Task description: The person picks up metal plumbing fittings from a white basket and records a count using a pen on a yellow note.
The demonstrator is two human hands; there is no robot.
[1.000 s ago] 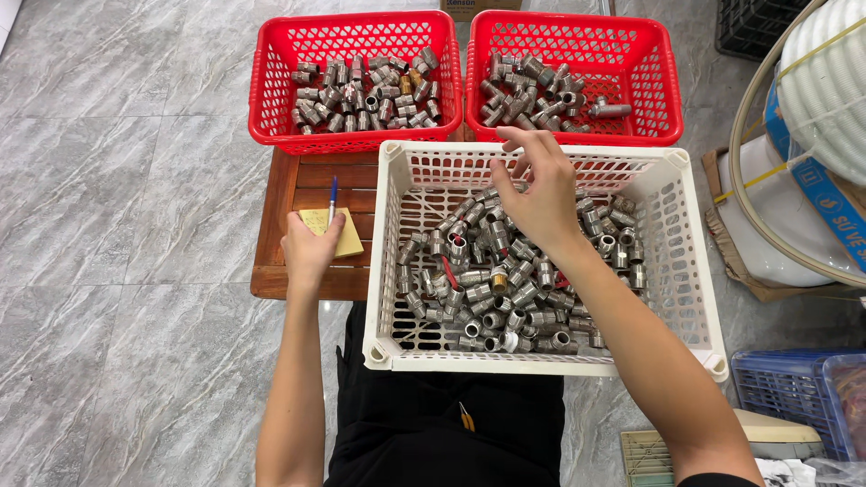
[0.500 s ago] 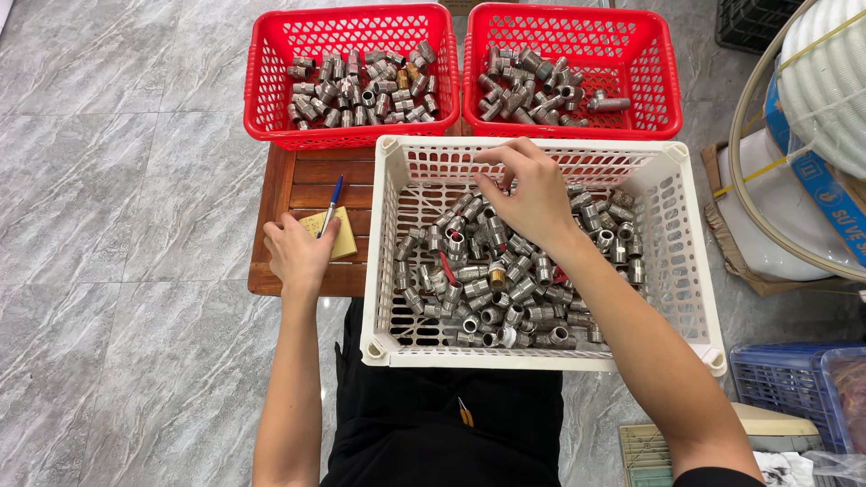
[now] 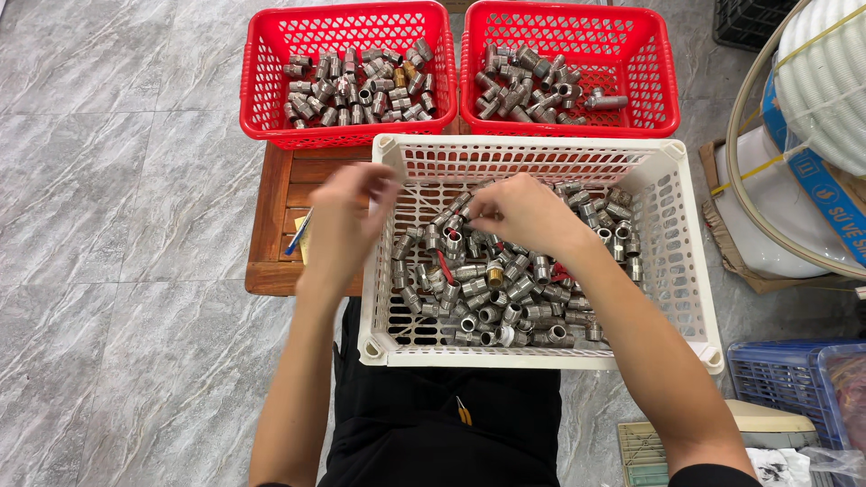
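Both forearms are bare, without sleeves; below the white crate (image 3: 541, 352) the person wears black clothing (image 3: 433, 424).

Bright, even, diffuse lighting from overhead. Soft, faint shadows under the white basket (image 3: 672, 261). Mild sheen on the grey marble floor (image 3: 117, 207). Motion blur on the left hand (image 3: 347, 216). Slight wide-angle stretching at edges.

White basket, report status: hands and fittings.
Left hand at white basket rim, grip unclear. Right hand down on metal fittings. Nothing blocking.
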